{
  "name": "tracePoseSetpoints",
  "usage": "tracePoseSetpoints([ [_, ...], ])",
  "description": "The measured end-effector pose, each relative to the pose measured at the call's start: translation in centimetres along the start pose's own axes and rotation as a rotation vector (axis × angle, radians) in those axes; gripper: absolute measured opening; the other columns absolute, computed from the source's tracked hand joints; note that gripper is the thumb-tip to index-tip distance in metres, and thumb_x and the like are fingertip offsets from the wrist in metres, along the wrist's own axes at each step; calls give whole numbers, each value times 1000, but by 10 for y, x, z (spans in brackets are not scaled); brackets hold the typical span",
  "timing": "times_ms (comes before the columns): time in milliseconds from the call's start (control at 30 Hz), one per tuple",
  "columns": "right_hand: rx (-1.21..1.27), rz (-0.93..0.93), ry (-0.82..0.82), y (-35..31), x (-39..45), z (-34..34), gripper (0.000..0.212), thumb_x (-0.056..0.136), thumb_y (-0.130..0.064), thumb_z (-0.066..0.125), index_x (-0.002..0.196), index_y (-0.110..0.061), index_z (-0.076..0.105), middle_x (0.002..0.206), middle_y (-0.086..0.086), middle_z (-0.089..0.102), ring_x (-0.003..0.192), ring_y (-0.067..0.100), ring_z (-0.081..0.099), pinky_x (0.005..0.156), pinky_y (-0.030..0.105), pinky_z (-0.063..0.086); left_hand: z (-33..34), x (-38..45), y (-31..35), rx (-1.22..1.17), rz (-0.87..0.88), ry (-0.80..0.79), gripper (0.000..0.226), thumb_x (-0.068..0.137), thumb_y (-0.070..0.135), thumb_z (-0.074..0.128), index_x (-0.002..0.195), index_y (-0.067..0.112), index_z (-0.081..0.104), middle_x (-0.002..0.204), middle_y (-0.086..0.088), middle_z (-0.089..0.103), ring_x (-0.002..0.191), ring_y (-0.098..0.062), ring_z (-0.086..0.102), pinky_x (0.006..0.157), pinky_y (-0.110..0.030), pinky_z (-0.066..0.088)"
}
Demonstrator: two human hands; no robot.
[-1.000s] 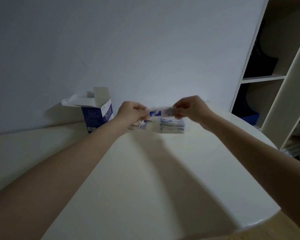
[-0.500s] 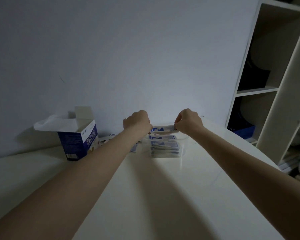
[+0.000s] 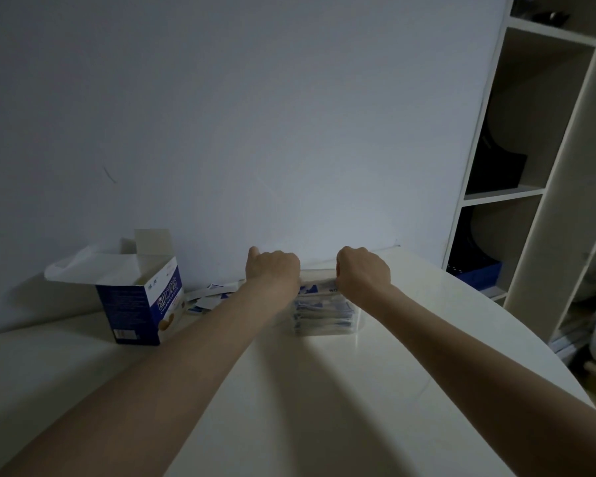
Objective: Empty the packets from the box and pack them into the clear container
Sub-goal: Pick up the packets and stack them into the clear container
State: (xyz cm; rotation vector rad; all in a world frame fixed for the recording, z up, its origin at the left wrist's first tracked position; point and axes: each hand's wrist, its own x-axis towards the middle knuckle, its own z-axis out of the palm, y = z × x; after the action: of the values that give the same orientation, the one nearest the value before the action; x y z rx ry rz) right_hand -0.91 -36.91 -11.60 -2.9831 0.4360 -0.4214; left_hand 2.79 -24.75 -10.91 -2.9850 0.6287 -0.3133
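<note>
A clear container (image 3: 324, 318) stands at the far middle of the white table, stacked with several blue-and-white packets. My left hand (image 3: 274, 270) and my right hand (image 3: 363, 271) are both fisted over its top, one at each end, pinching a packet (image 3: 319, 287) that lies flat across the top of the stack. The blue box (image 3: 141, 304) stands to the left with its white flaps open. A few loose packets (image 3: 210, 297) lie on the table between the box and my left arm.
The white table (image 3: 324, 390) has a rounded edge on the right. A plain wall rises right behind the container. A tall shelf unit (image 3: 530, 166) stands to the right with dark items and a blue bin (image 3: 479, 275).
Both hands have come down from holding the packet in the air above the container to pressing it onto the top of the stack. The camera has tilted upward.
</note>
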Motion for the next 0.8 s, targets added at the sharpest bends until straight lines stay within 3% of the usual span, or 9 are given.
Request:
tracePoseSetpoints([
  [133, -73, -45, -16, 2, -2, -1, 8, 85, -4, 52, 82, -10, 46, 63, 1, 37, 75, 22, 46, 66, 29, 35, -2, -3, 4, -5, 8, -31, 33, 88, 1, 38, 60, 17, 30, 63, 3, 35, 58, -12, 31, 97, -32, 27],
  [300, -94, -67, -55, 2, -2, -2, 9, 84, -6, 49, 82, -11, 42, 63, 1, 35, 79, 24, 43, 71, 29, 33, 0, -1, 5, -56, 2, -45, 20, 91, 6, 39, 72, 14, 40, 65, 3, 34, 80, -19, 39, 96, -33, 28],
  [367, -97, -64, -66, 1, -2, -3, 9, 84, -6, 49, 83, -11, 42, 63, 1, 35, 79, 23, 43, 71, 29, 33, 1, 1, 4, -88, -3, -61, 16, 93, 10, 39, 78, 14, 42, 65, 3, 36, 79, -18, 40, 96, -32, 27],
  [467, -86, -57, -65, -1, -5, -5, 8, 85, -5, 49, 83, -11, 44, 63, 1, 36, 78, 23, 45, 69, 29, 35, 0, 1, 1, -117, -26, -61, 29, 92, 8, 36, 64, 16, 35, 65, 2, 37, 66, -15, 38, 89, -31, 27],
  [567, -68, -27, 13, -1, -7, -16, 16, 85, -2, 47, 71, -8, 42, 61, 2, 37, 73, 24, 47, 65, 28, 36, -6, 1, -5, -161, -39, 77, 34, 94, 9, 35, 61, 16, 34, 64, 2, 45, 61, -15, 39, 86, -31, 26],
  [633, -76, -8, 30, -2, -9, -26, 27, 86, -2, 44, 61, -10, 36, 60, 2, 39, 70, 24, 48, 60, 26, 35, -8, -1, -11, -200, -38, 117, 36, 96, 10, 33, 61, 16, 38, 71, 1, 57, 67, -18, 47, 89, -32, 28],
  [800, -29, 53, -222, -1, -15, -29, 24, 90, -13, 39, 66, -12, 41, 64, 5, 60, 52, 15, 50, 50, 20, 34, -13, -13, -6, -174, 22, 50, 47, 101, 28, 18, 68, 11, 46, 65, 0, 49, 62, -17, 41, 93, -36, 26],
])
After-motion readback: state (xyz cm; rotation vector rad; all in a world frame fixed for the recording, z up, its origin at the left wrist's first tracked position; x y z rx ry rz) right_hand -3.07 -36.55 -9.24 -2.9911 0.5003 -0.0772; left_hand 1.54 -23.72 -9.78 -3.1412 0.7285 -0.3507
